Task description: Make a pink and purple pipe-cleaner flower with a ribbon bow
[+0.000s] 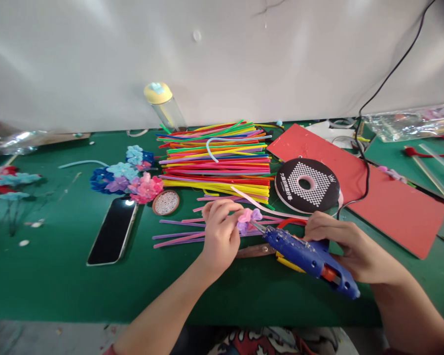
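Observation:
Pinched in my left hand is a small pink and purple pipe-cleaner flower. My right hand is wrapped round the handle of a blue hot glue gun. The gun's metal nozzle points left and meets the flower, though I cannot tell whether it touches or sits just in front. Beneath the gun lie scissors with red and yellow handles, partly hidden. Pink and purple pipe cleaners lie loose behind my left hand.
Behind my hands lies a stack of coloured pipe cleaners. A ribbon spool rests by a red board, a black cable crossing it. Leftward are a phone, a bead dish, finished flowers and a bottle.

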A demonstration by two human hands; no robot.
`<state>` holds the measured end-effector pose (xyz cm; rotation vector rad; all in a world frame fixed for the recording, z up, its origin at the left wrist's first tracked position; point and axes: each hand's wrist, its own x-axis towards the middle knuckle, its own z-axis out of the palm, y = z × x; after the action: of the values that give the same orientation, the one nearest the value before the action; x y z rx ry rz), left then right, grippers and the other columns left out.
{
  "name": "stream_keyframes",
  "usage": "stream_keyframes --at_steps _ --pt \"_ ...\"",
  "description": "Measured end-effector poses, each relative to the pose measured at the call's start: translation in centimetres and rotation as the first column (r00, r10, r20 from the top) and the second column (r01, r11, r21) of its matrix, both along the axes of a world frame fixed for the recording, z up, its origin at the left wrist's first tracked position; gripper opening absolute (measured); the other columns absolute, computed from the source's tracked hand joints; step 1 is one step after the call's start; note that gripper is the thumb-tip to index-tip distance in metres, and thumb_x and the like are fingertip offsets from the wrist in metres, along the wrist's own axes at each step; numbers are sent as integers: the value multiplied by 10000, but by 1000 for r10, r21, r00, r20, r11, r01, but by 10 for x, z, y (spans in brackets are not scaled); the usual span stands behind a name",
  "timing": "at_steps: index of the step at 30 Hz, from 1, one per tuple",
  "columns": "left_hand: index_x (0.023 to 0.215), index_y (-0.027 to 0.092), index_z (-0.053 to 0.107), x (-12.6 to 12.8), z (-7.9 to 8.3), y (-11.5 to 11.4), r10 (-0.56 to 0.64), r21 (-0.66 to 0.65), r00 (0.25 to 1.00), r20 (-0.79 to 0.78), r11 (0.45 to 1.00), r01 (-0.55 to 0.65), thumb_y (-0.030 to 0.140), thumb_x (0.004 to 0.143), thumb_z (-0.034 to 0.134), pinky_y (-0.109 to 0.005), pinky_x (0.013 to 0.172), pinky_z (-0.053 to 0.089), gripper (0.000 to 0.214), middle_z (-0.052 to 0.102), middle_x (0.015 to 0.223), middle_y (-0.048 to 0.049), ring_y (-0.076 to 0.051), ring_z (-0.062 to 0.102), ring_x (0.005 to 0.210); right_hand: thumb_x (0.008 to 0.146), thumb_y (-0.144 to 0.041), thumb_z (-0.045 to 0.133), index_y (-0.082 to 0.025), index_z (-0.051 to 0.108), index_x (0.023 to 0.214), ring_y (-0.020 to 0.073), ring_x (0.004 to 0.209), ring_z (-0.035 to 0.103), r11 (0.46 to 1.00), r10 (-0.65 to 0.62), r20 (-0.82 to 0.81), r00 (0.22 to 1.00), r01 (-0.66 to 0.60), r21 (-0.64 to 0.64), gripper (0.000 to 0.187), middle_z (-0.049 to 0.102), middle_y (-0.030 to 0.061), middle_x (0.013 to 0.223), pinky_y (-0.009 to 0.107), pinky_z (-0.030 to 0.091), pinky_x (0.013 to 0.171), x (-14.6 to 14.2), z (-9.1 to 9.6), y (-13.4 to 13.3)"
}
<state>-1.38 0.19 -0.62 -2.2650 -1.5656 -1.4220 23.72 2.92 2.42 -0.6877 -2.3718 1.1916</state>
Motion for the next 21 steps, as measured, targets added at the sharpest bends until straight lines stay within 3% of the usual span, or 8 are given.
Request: stream_keyframes --at_steps 21 --pt "760 188 545 2 -3 0 -35 -18 999 18 999 35 -46 743 411 -366 747 400 270 601 770 -26 -166 550 792 639 30 489 -190 540 964 178 796 486 1000 18 -17 1000 -18 -5 396 537 64 881 351 434 723 1 0 0"
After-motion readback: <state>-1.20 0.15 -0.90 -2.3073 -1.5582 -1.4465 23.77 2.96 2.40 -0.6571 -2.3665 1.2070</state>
